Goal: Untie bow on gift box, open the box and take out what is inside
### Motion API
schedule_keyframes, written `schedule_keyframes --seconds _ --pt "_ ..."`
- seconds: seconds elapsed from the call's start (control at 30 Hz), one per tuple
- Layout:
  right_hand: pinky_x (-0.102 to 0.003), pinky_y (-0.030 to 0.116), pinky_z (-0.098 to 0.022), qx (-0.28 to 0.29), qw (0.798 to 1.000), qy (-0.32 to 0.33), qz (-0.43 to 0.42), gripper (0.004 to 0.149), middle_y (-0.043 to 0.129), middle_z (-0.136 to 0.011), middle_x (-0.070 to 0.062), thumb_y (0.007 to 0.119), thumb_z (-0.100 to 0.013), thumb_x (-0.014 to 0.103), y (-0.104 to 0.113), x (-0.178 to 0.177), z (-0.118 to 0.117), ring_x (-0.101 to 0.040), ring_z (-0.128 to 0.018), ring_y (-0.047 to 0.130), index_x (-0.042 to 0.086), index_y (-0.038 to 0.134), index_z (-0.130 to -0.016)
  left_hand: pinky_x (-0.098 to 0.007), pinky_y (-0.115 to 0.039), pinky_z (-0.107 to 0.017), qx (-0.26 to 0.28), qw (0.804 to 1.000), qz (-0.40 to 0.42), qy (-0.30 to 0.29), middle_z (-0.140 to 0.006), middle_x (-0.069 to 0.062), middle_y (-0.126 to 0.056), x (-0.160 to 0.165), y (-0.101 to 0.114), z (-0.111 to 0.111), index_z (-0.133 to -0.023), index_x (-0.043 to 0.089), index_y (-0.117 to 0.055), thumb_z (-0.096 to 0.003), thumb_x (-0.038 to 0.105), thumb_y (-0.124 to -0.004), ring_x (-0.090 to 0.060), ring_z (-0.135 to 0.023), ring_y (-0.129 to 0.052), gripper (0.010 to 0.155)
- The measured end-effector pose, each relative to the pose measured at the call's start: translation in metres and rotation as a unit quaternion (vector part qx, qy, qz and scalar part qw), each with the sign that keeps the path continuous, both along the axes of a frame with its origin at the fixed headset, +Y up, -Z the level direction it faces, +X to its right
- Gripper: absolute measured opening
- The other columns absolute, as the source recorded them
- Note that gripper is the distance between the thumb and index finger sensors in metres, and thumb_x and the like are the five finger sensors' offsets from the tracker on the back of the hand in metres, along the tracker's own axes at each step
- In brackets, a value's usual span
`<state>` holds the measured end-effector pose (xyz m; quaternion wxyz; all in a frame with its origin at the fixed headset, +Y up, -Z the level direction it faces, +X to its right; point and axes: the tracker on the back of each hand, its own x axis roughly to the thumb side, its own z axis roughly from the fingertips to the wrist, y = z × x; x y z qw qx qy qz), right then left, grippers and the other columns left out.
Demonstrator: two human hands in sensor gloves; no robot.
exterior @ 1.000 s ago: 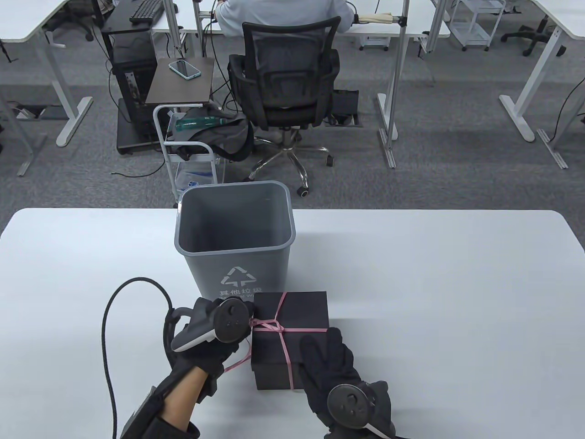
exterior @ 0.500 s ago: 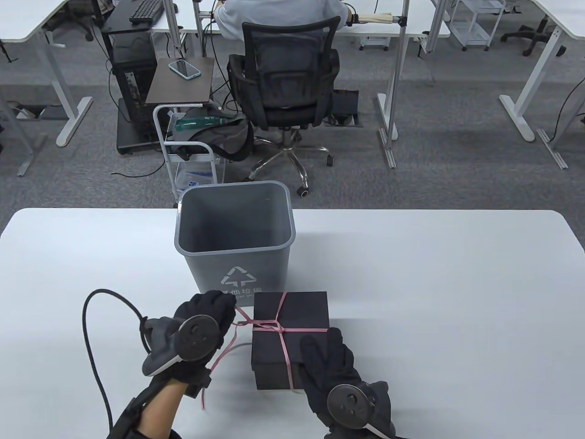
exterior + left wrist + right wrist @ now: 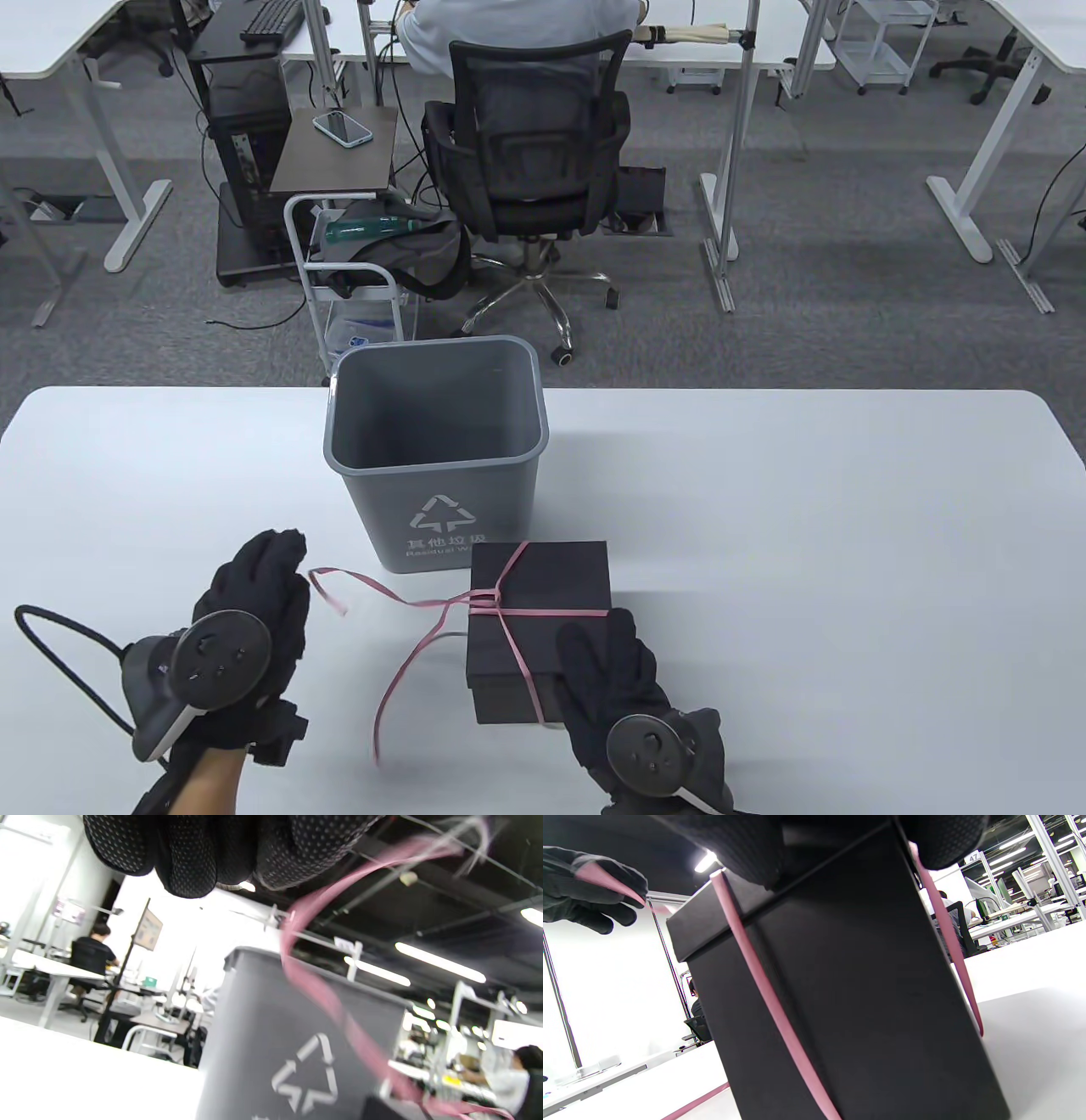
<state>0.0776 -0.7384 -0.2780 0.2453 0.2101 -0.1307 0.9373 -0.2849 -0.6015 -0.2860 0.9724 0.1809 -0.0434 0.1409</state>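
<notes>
Meanwhile, near the tabletop's front edge, the left hand [image 3: 254, 594] pinches the pink ribbon [image 3: 407, 632] while the right hand [image 3: 624, 688] lies flat-fingered on the black gift box [image 3: 543, 586]; a snagged knot could drag the box.

Table view looks down from above; both low wrist views share the box [image 3: 539, 628] closely.
</notes>
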Motion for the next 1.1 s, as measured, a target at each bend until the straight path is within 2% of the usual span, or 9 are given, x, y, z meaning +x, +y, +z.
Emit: schedule_keyframes --seconds 0.13,0.33,0.4,0.5,0.6,0.67,0.8,0.97,1.1 --pt "-0.05 0.065 -0.066 -0.001 1.0 0.0 -0.001 0.062 0.026 -0.111 -0.035 0.069 -0.065 0.04 0.0 0.0 0.0 -0.056 -0.086 0.051 0.019 0.046 -0.118 -0.059 -0.069 -0.072 -0.011 0.999 -0.033 -0.032 -0.119 -0.018 -0.063 0.029 0.0 0.0 -0.114 0.019 -0.061 -0.0588 0.016 -0.077 -0.044 -0.1 -0.074 0.057" --pt "-0.05 0.065 -0.066 -0.002 1.0 0.0 -0.001 0.062 0.025 -0.111 -0.035 0.069 -0.065 0.04 0.0 0.0 0.0 -0.056 -0.086 0.051 0.019 0.046 -0.118 -0.058 -0.071 -0.07 -0.071 0.99 -0.023 -0.119 -0.115 -0.019 -0.069 0.085 -0.022 -0.025 -0.111 0.017 -0.068 -0.0613 0.035 -0.081 -0.044 -0.096 -0.078 0.054" --pt "-0.05 0.065 -0.066 -0.002 1.0 0.0 -0.001 0.062 0.026 -0.111 -0.035 0.069 -0.065 0.04 0.0 0.0 0.0 -0.056 -0.086 0.051 0.019 0.046 -0.118 -0.058 -0.071 -0.07 -0.082 0.988 -0.028 -0.129 -0.115 -0.019 -0.069 0.103 -0.029 -0.032 -0.109 0.018 -0.071 -0.0613 0.028 -0.081 -0.044 -0.097 -0.078 0.05" --pt "-0.05 0.065 -0.066 -0.002 1.0 0.0 -0.002 0.062 0.025 -0.111 -0.035 0.069 -0.065 0.04 0.0 0.0 -0.001 -0.056 -0.086 0.051 0.019 0.046 -0.118 -0.056 -0.073 -0.07 -0.106 0.984 -0.092 -0.113 -0.114 -0.016 -0.072 0.126 -0.037 -0.049 -0.108 0.021 -0.072 -0.0611 0.03 -0.08 -0.041 -0.096 -0.08 0.049" --pt "-0.05 0.065 -0.066 -0.004 1.0 0.001 -0.003 0.062 0.026 -0.111 -0.035 0.069 -0.065 0.04 0.0 0.0 -0.001 -0.056 -0.086 0.051 0.019 0.046 -0.118 -0.055 -0.075 -0.066 -0.127 0.986 -0.055 -0.093 -0.111 -0.021 -0.075 0.136 -0.04 -0.064 -0.107 0.015 -0.074 -0.0608 0.042 -0.078 -0.045 -0.091 -0.083 0.054" --pt "-0.05 0.065 -0.066 -0.004 1.0 0.002 -0.003 0.062 0.025 -0.111 -0.035 0.069 -0.065 0.04 0.0 0.0 -0.001 -0.056 -0.086 0.051 0.019 0.046 -0.118 -0.056 -0.075 -0.065 -0.181 0.98 -0.025 -0.085 -0.11 -0.025 -0.075 0.143 -0.041 -0.076 -0.107 0.01 -0.075 -0.0581 0.048 -0.083 -0.048 -0.089 -0.084 0.063" --pt "-0.05 0.065 -0.066 -0.005 1.0 0.002 -0.002 0.062 0.026 -0.111 -0.035 0.069 -0.065 0.04 0.0 0.0 0.0 -0.056 -0.086 0.051 0.019 0.046 -0.118 -0.054 -0.078 -0.063 -0.271 0.956 -0.111 -0.023 -0.11 -0.028 -0.074 0.162 -0.04 -0.091 -0.111 0.005 -0.067 -0.0563 0.054 -0.084 -0.047 -0.087 -0.086 0.075" --pt "-0.05 0.066 -0.066 -0.005 1.0 0.002 -0.001 0.062 0.026 -0.111 -0.036 0.07 -0.065 0.04 0.0 0.0 0.0 -0.056 -0.085 0.051 0.018 0.046 -0.118 -0.047 -0.086 -0.052 -0.269 0.956 -0.116 0.008 -0.091 -0.024 -0.093 0.171 -0.035 -0.1 -0.103 0.004 -0.076 -0.0567 0.044 -0.087 -0.038 -0.068 -0.1 0.062" --pt "-0.05 0.065 -0.066 -0.004 1.0 0.002 0.001 0.062 0.025 -0.111 -0.036 0.07 -0.065 0.04 0.0 0.0 0.0 -0.056 -0.085 0.051 0.018 0.046 -0.118 -0.042 -0.09 -0.045 -0.21 0.958 -0.197 0.003 -0.074 -0.015 -0.104 0.178 -0.034 -0.098 -0.088 0.012 -0.09 -0.0535 0.033 -0.092 -0.03 -0.056 -0.106 0.041"
